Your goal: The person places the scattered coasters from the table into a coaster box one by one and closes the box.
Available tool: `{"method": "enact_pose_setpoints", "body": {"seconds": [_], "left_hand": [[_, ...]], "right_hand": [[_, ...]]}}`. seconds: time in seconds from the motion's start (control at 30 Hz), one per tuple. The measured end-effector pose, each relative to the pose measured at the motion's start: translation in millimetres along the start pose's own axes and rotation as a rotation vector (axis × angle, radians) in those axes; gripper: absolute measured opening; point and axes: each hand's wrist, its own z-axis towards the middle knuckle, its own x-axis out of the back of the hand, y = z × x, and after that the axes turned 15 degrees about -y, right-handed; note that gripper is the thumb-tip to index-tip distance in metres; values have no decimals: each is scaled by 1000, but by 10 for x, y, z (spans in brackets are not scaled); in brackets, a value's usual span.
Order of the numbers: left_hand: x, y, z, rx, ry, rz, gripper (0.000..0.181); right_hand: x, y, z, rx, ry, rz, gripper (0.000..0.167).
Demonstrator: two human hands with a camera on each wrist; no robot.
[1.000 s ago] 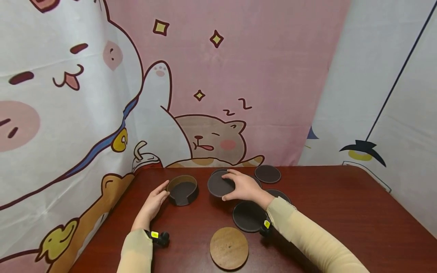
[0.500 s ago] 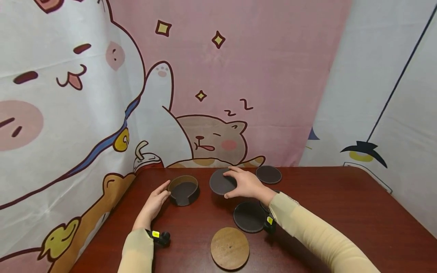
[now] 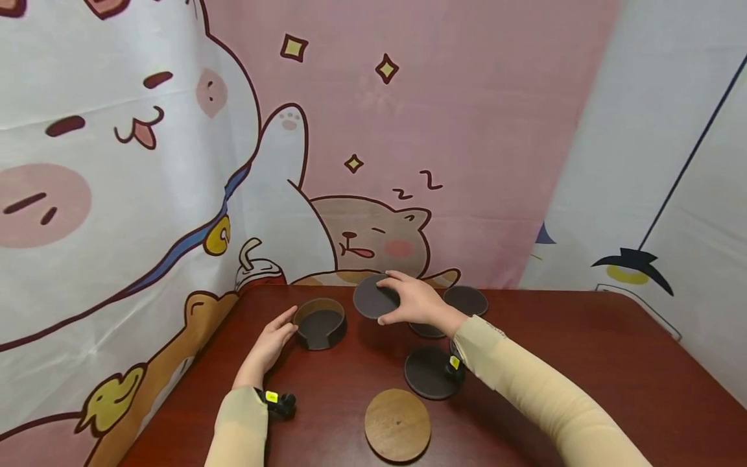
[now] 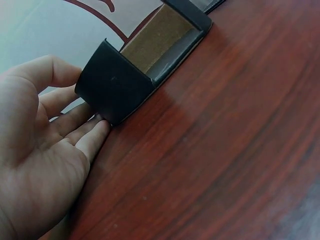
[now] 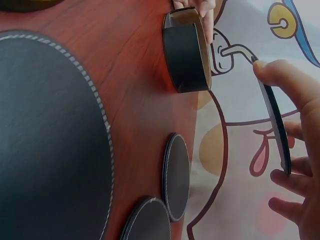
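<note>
My right hand (image 3: pixel 415 303) pinches a round black coaster (image 3: pixel 372 299) by its edge, raised above the back of the table. In the right wrist view this coaster (image 5: pixel 274 120) is seen nearly edge-on between thumb and fingers. To its left stands a round dark coaster holder (image 3: pixel 321 305), brown inside, with a notch in its front wall. The fingers of my left hand (image 3: pixel 270 345) touch the holder's left side. Seen from the left wrist, those fingertips rest against the outer wall of the holder (image 4: pixel 112 82), with no grip round it.
Several black coasters lie on the red-brown table (image 3: pixel 327 402): one at the back right (image 3: pixel 467 300), one under the right hand (image 3: pixel 428 331), one nearer (image 3: pixel 430 373); another is mostly hidden by the wrist. A round wooden disc (image 3: pixel 398 425) lies in front. A cartoon-printed cloth (image 3: pixel 467 130) hangs behind.
My right hand has lifted the coaster higher and a little left, uncovering more of the coaster beneath. The left hand stays at the holder. The head view has turned slightly left.
</note>
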Motion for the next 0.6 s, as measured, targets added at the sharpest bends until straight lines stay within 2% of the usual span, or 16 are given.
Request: {"method": "enact_pose_setpoints", "body": {"seconds": [0.13, 0.5, 0.6], "left_hand": [[1, -16, 4, 1, 11, 6, 60], [-21, -14, 8, -11, 38, 32, 59], [-22, -9, 6, -3, 51, 27, 59]], "right_hand": [[-17, -64, 101, 11, 1, -4, 80], [-250, -119, 410, 49, 8, 39, 76], [-296, -177, 489, 53, -15, 46, 76]]}}
